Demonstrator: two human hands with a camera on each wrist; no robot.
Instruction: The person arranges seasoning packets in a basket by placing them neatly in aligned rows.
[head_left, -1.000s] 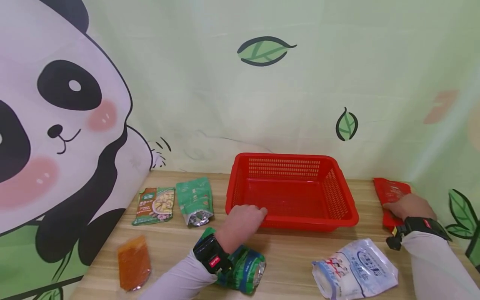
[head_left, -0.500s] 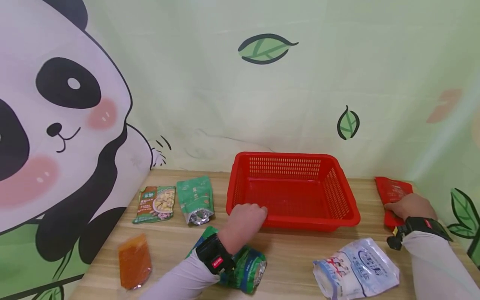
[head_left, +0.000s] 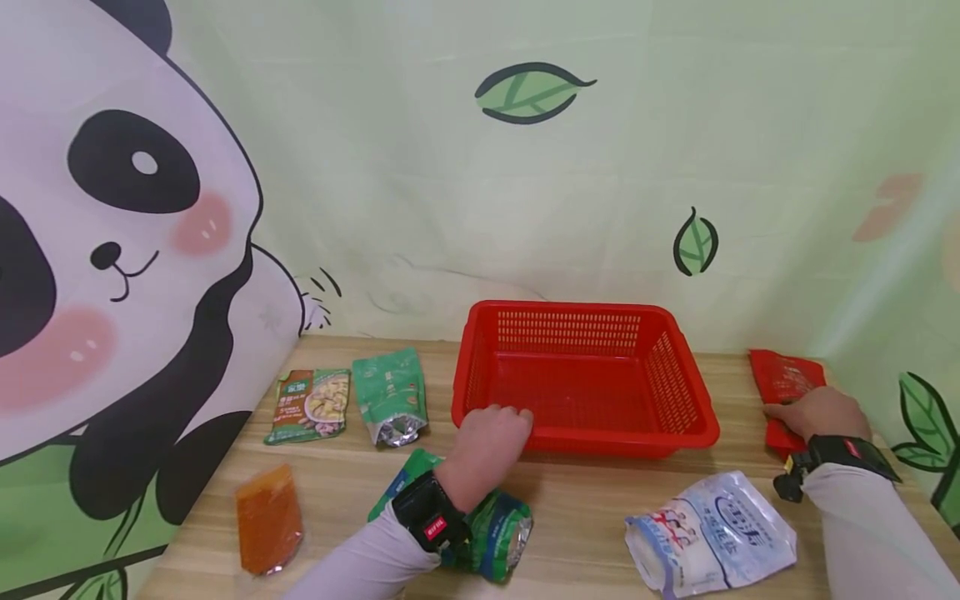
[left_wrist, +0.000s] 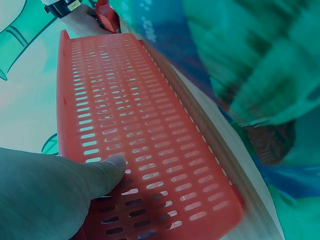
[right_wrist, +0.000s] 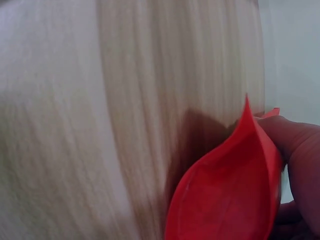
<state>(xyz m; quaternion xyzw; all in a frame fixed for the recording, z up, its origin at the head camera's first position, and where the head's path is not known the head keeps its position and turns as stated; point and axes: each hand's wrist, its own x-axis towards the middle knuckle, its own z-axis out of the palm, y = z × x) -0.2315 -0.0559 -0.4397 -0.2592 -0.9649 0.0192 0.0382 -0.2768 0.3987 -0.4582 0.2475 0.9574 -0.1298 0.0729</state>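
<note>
My left hand (head_left: pixel 487 454) grips the front left rim of the red plastic basket (head_left: pixel 622 442); in the left wrist view its thumb (left_wrist: pixel 112 170) presses the slotted outer wall. At the far right of the table, my right hand (head_left: pixel 821 412) holds a red pouch (head_left: pixel 783 379) by its side edge. In the right wrist view the red pouch (right_wrist: pixel 220 195) stands bulged, with the thumb (right_wrist: pixel 282 132) against its edge. Some right fingers are hidden behind it. Under my left wrist lies a green and blue foil pouch (head_left: pixel 495 533), partly covered by the arm.
A white and blue pouch (head_left: pixel 712 533) lies front right. On the left are a green pouch (head_left: pixel 388 392), a flat packet with a food picture (head_left: pixel 309 406) and an orange-brown packet (head_left: pixel 268 521). A printed curtain (head_left: pixel 600 208) hangs behind the wooden table (head_left: pixel 577 517).
The whole view has shifted very slightly. Both hands keep their places, the left at the basket rim and the right on the red pouch.
</note>
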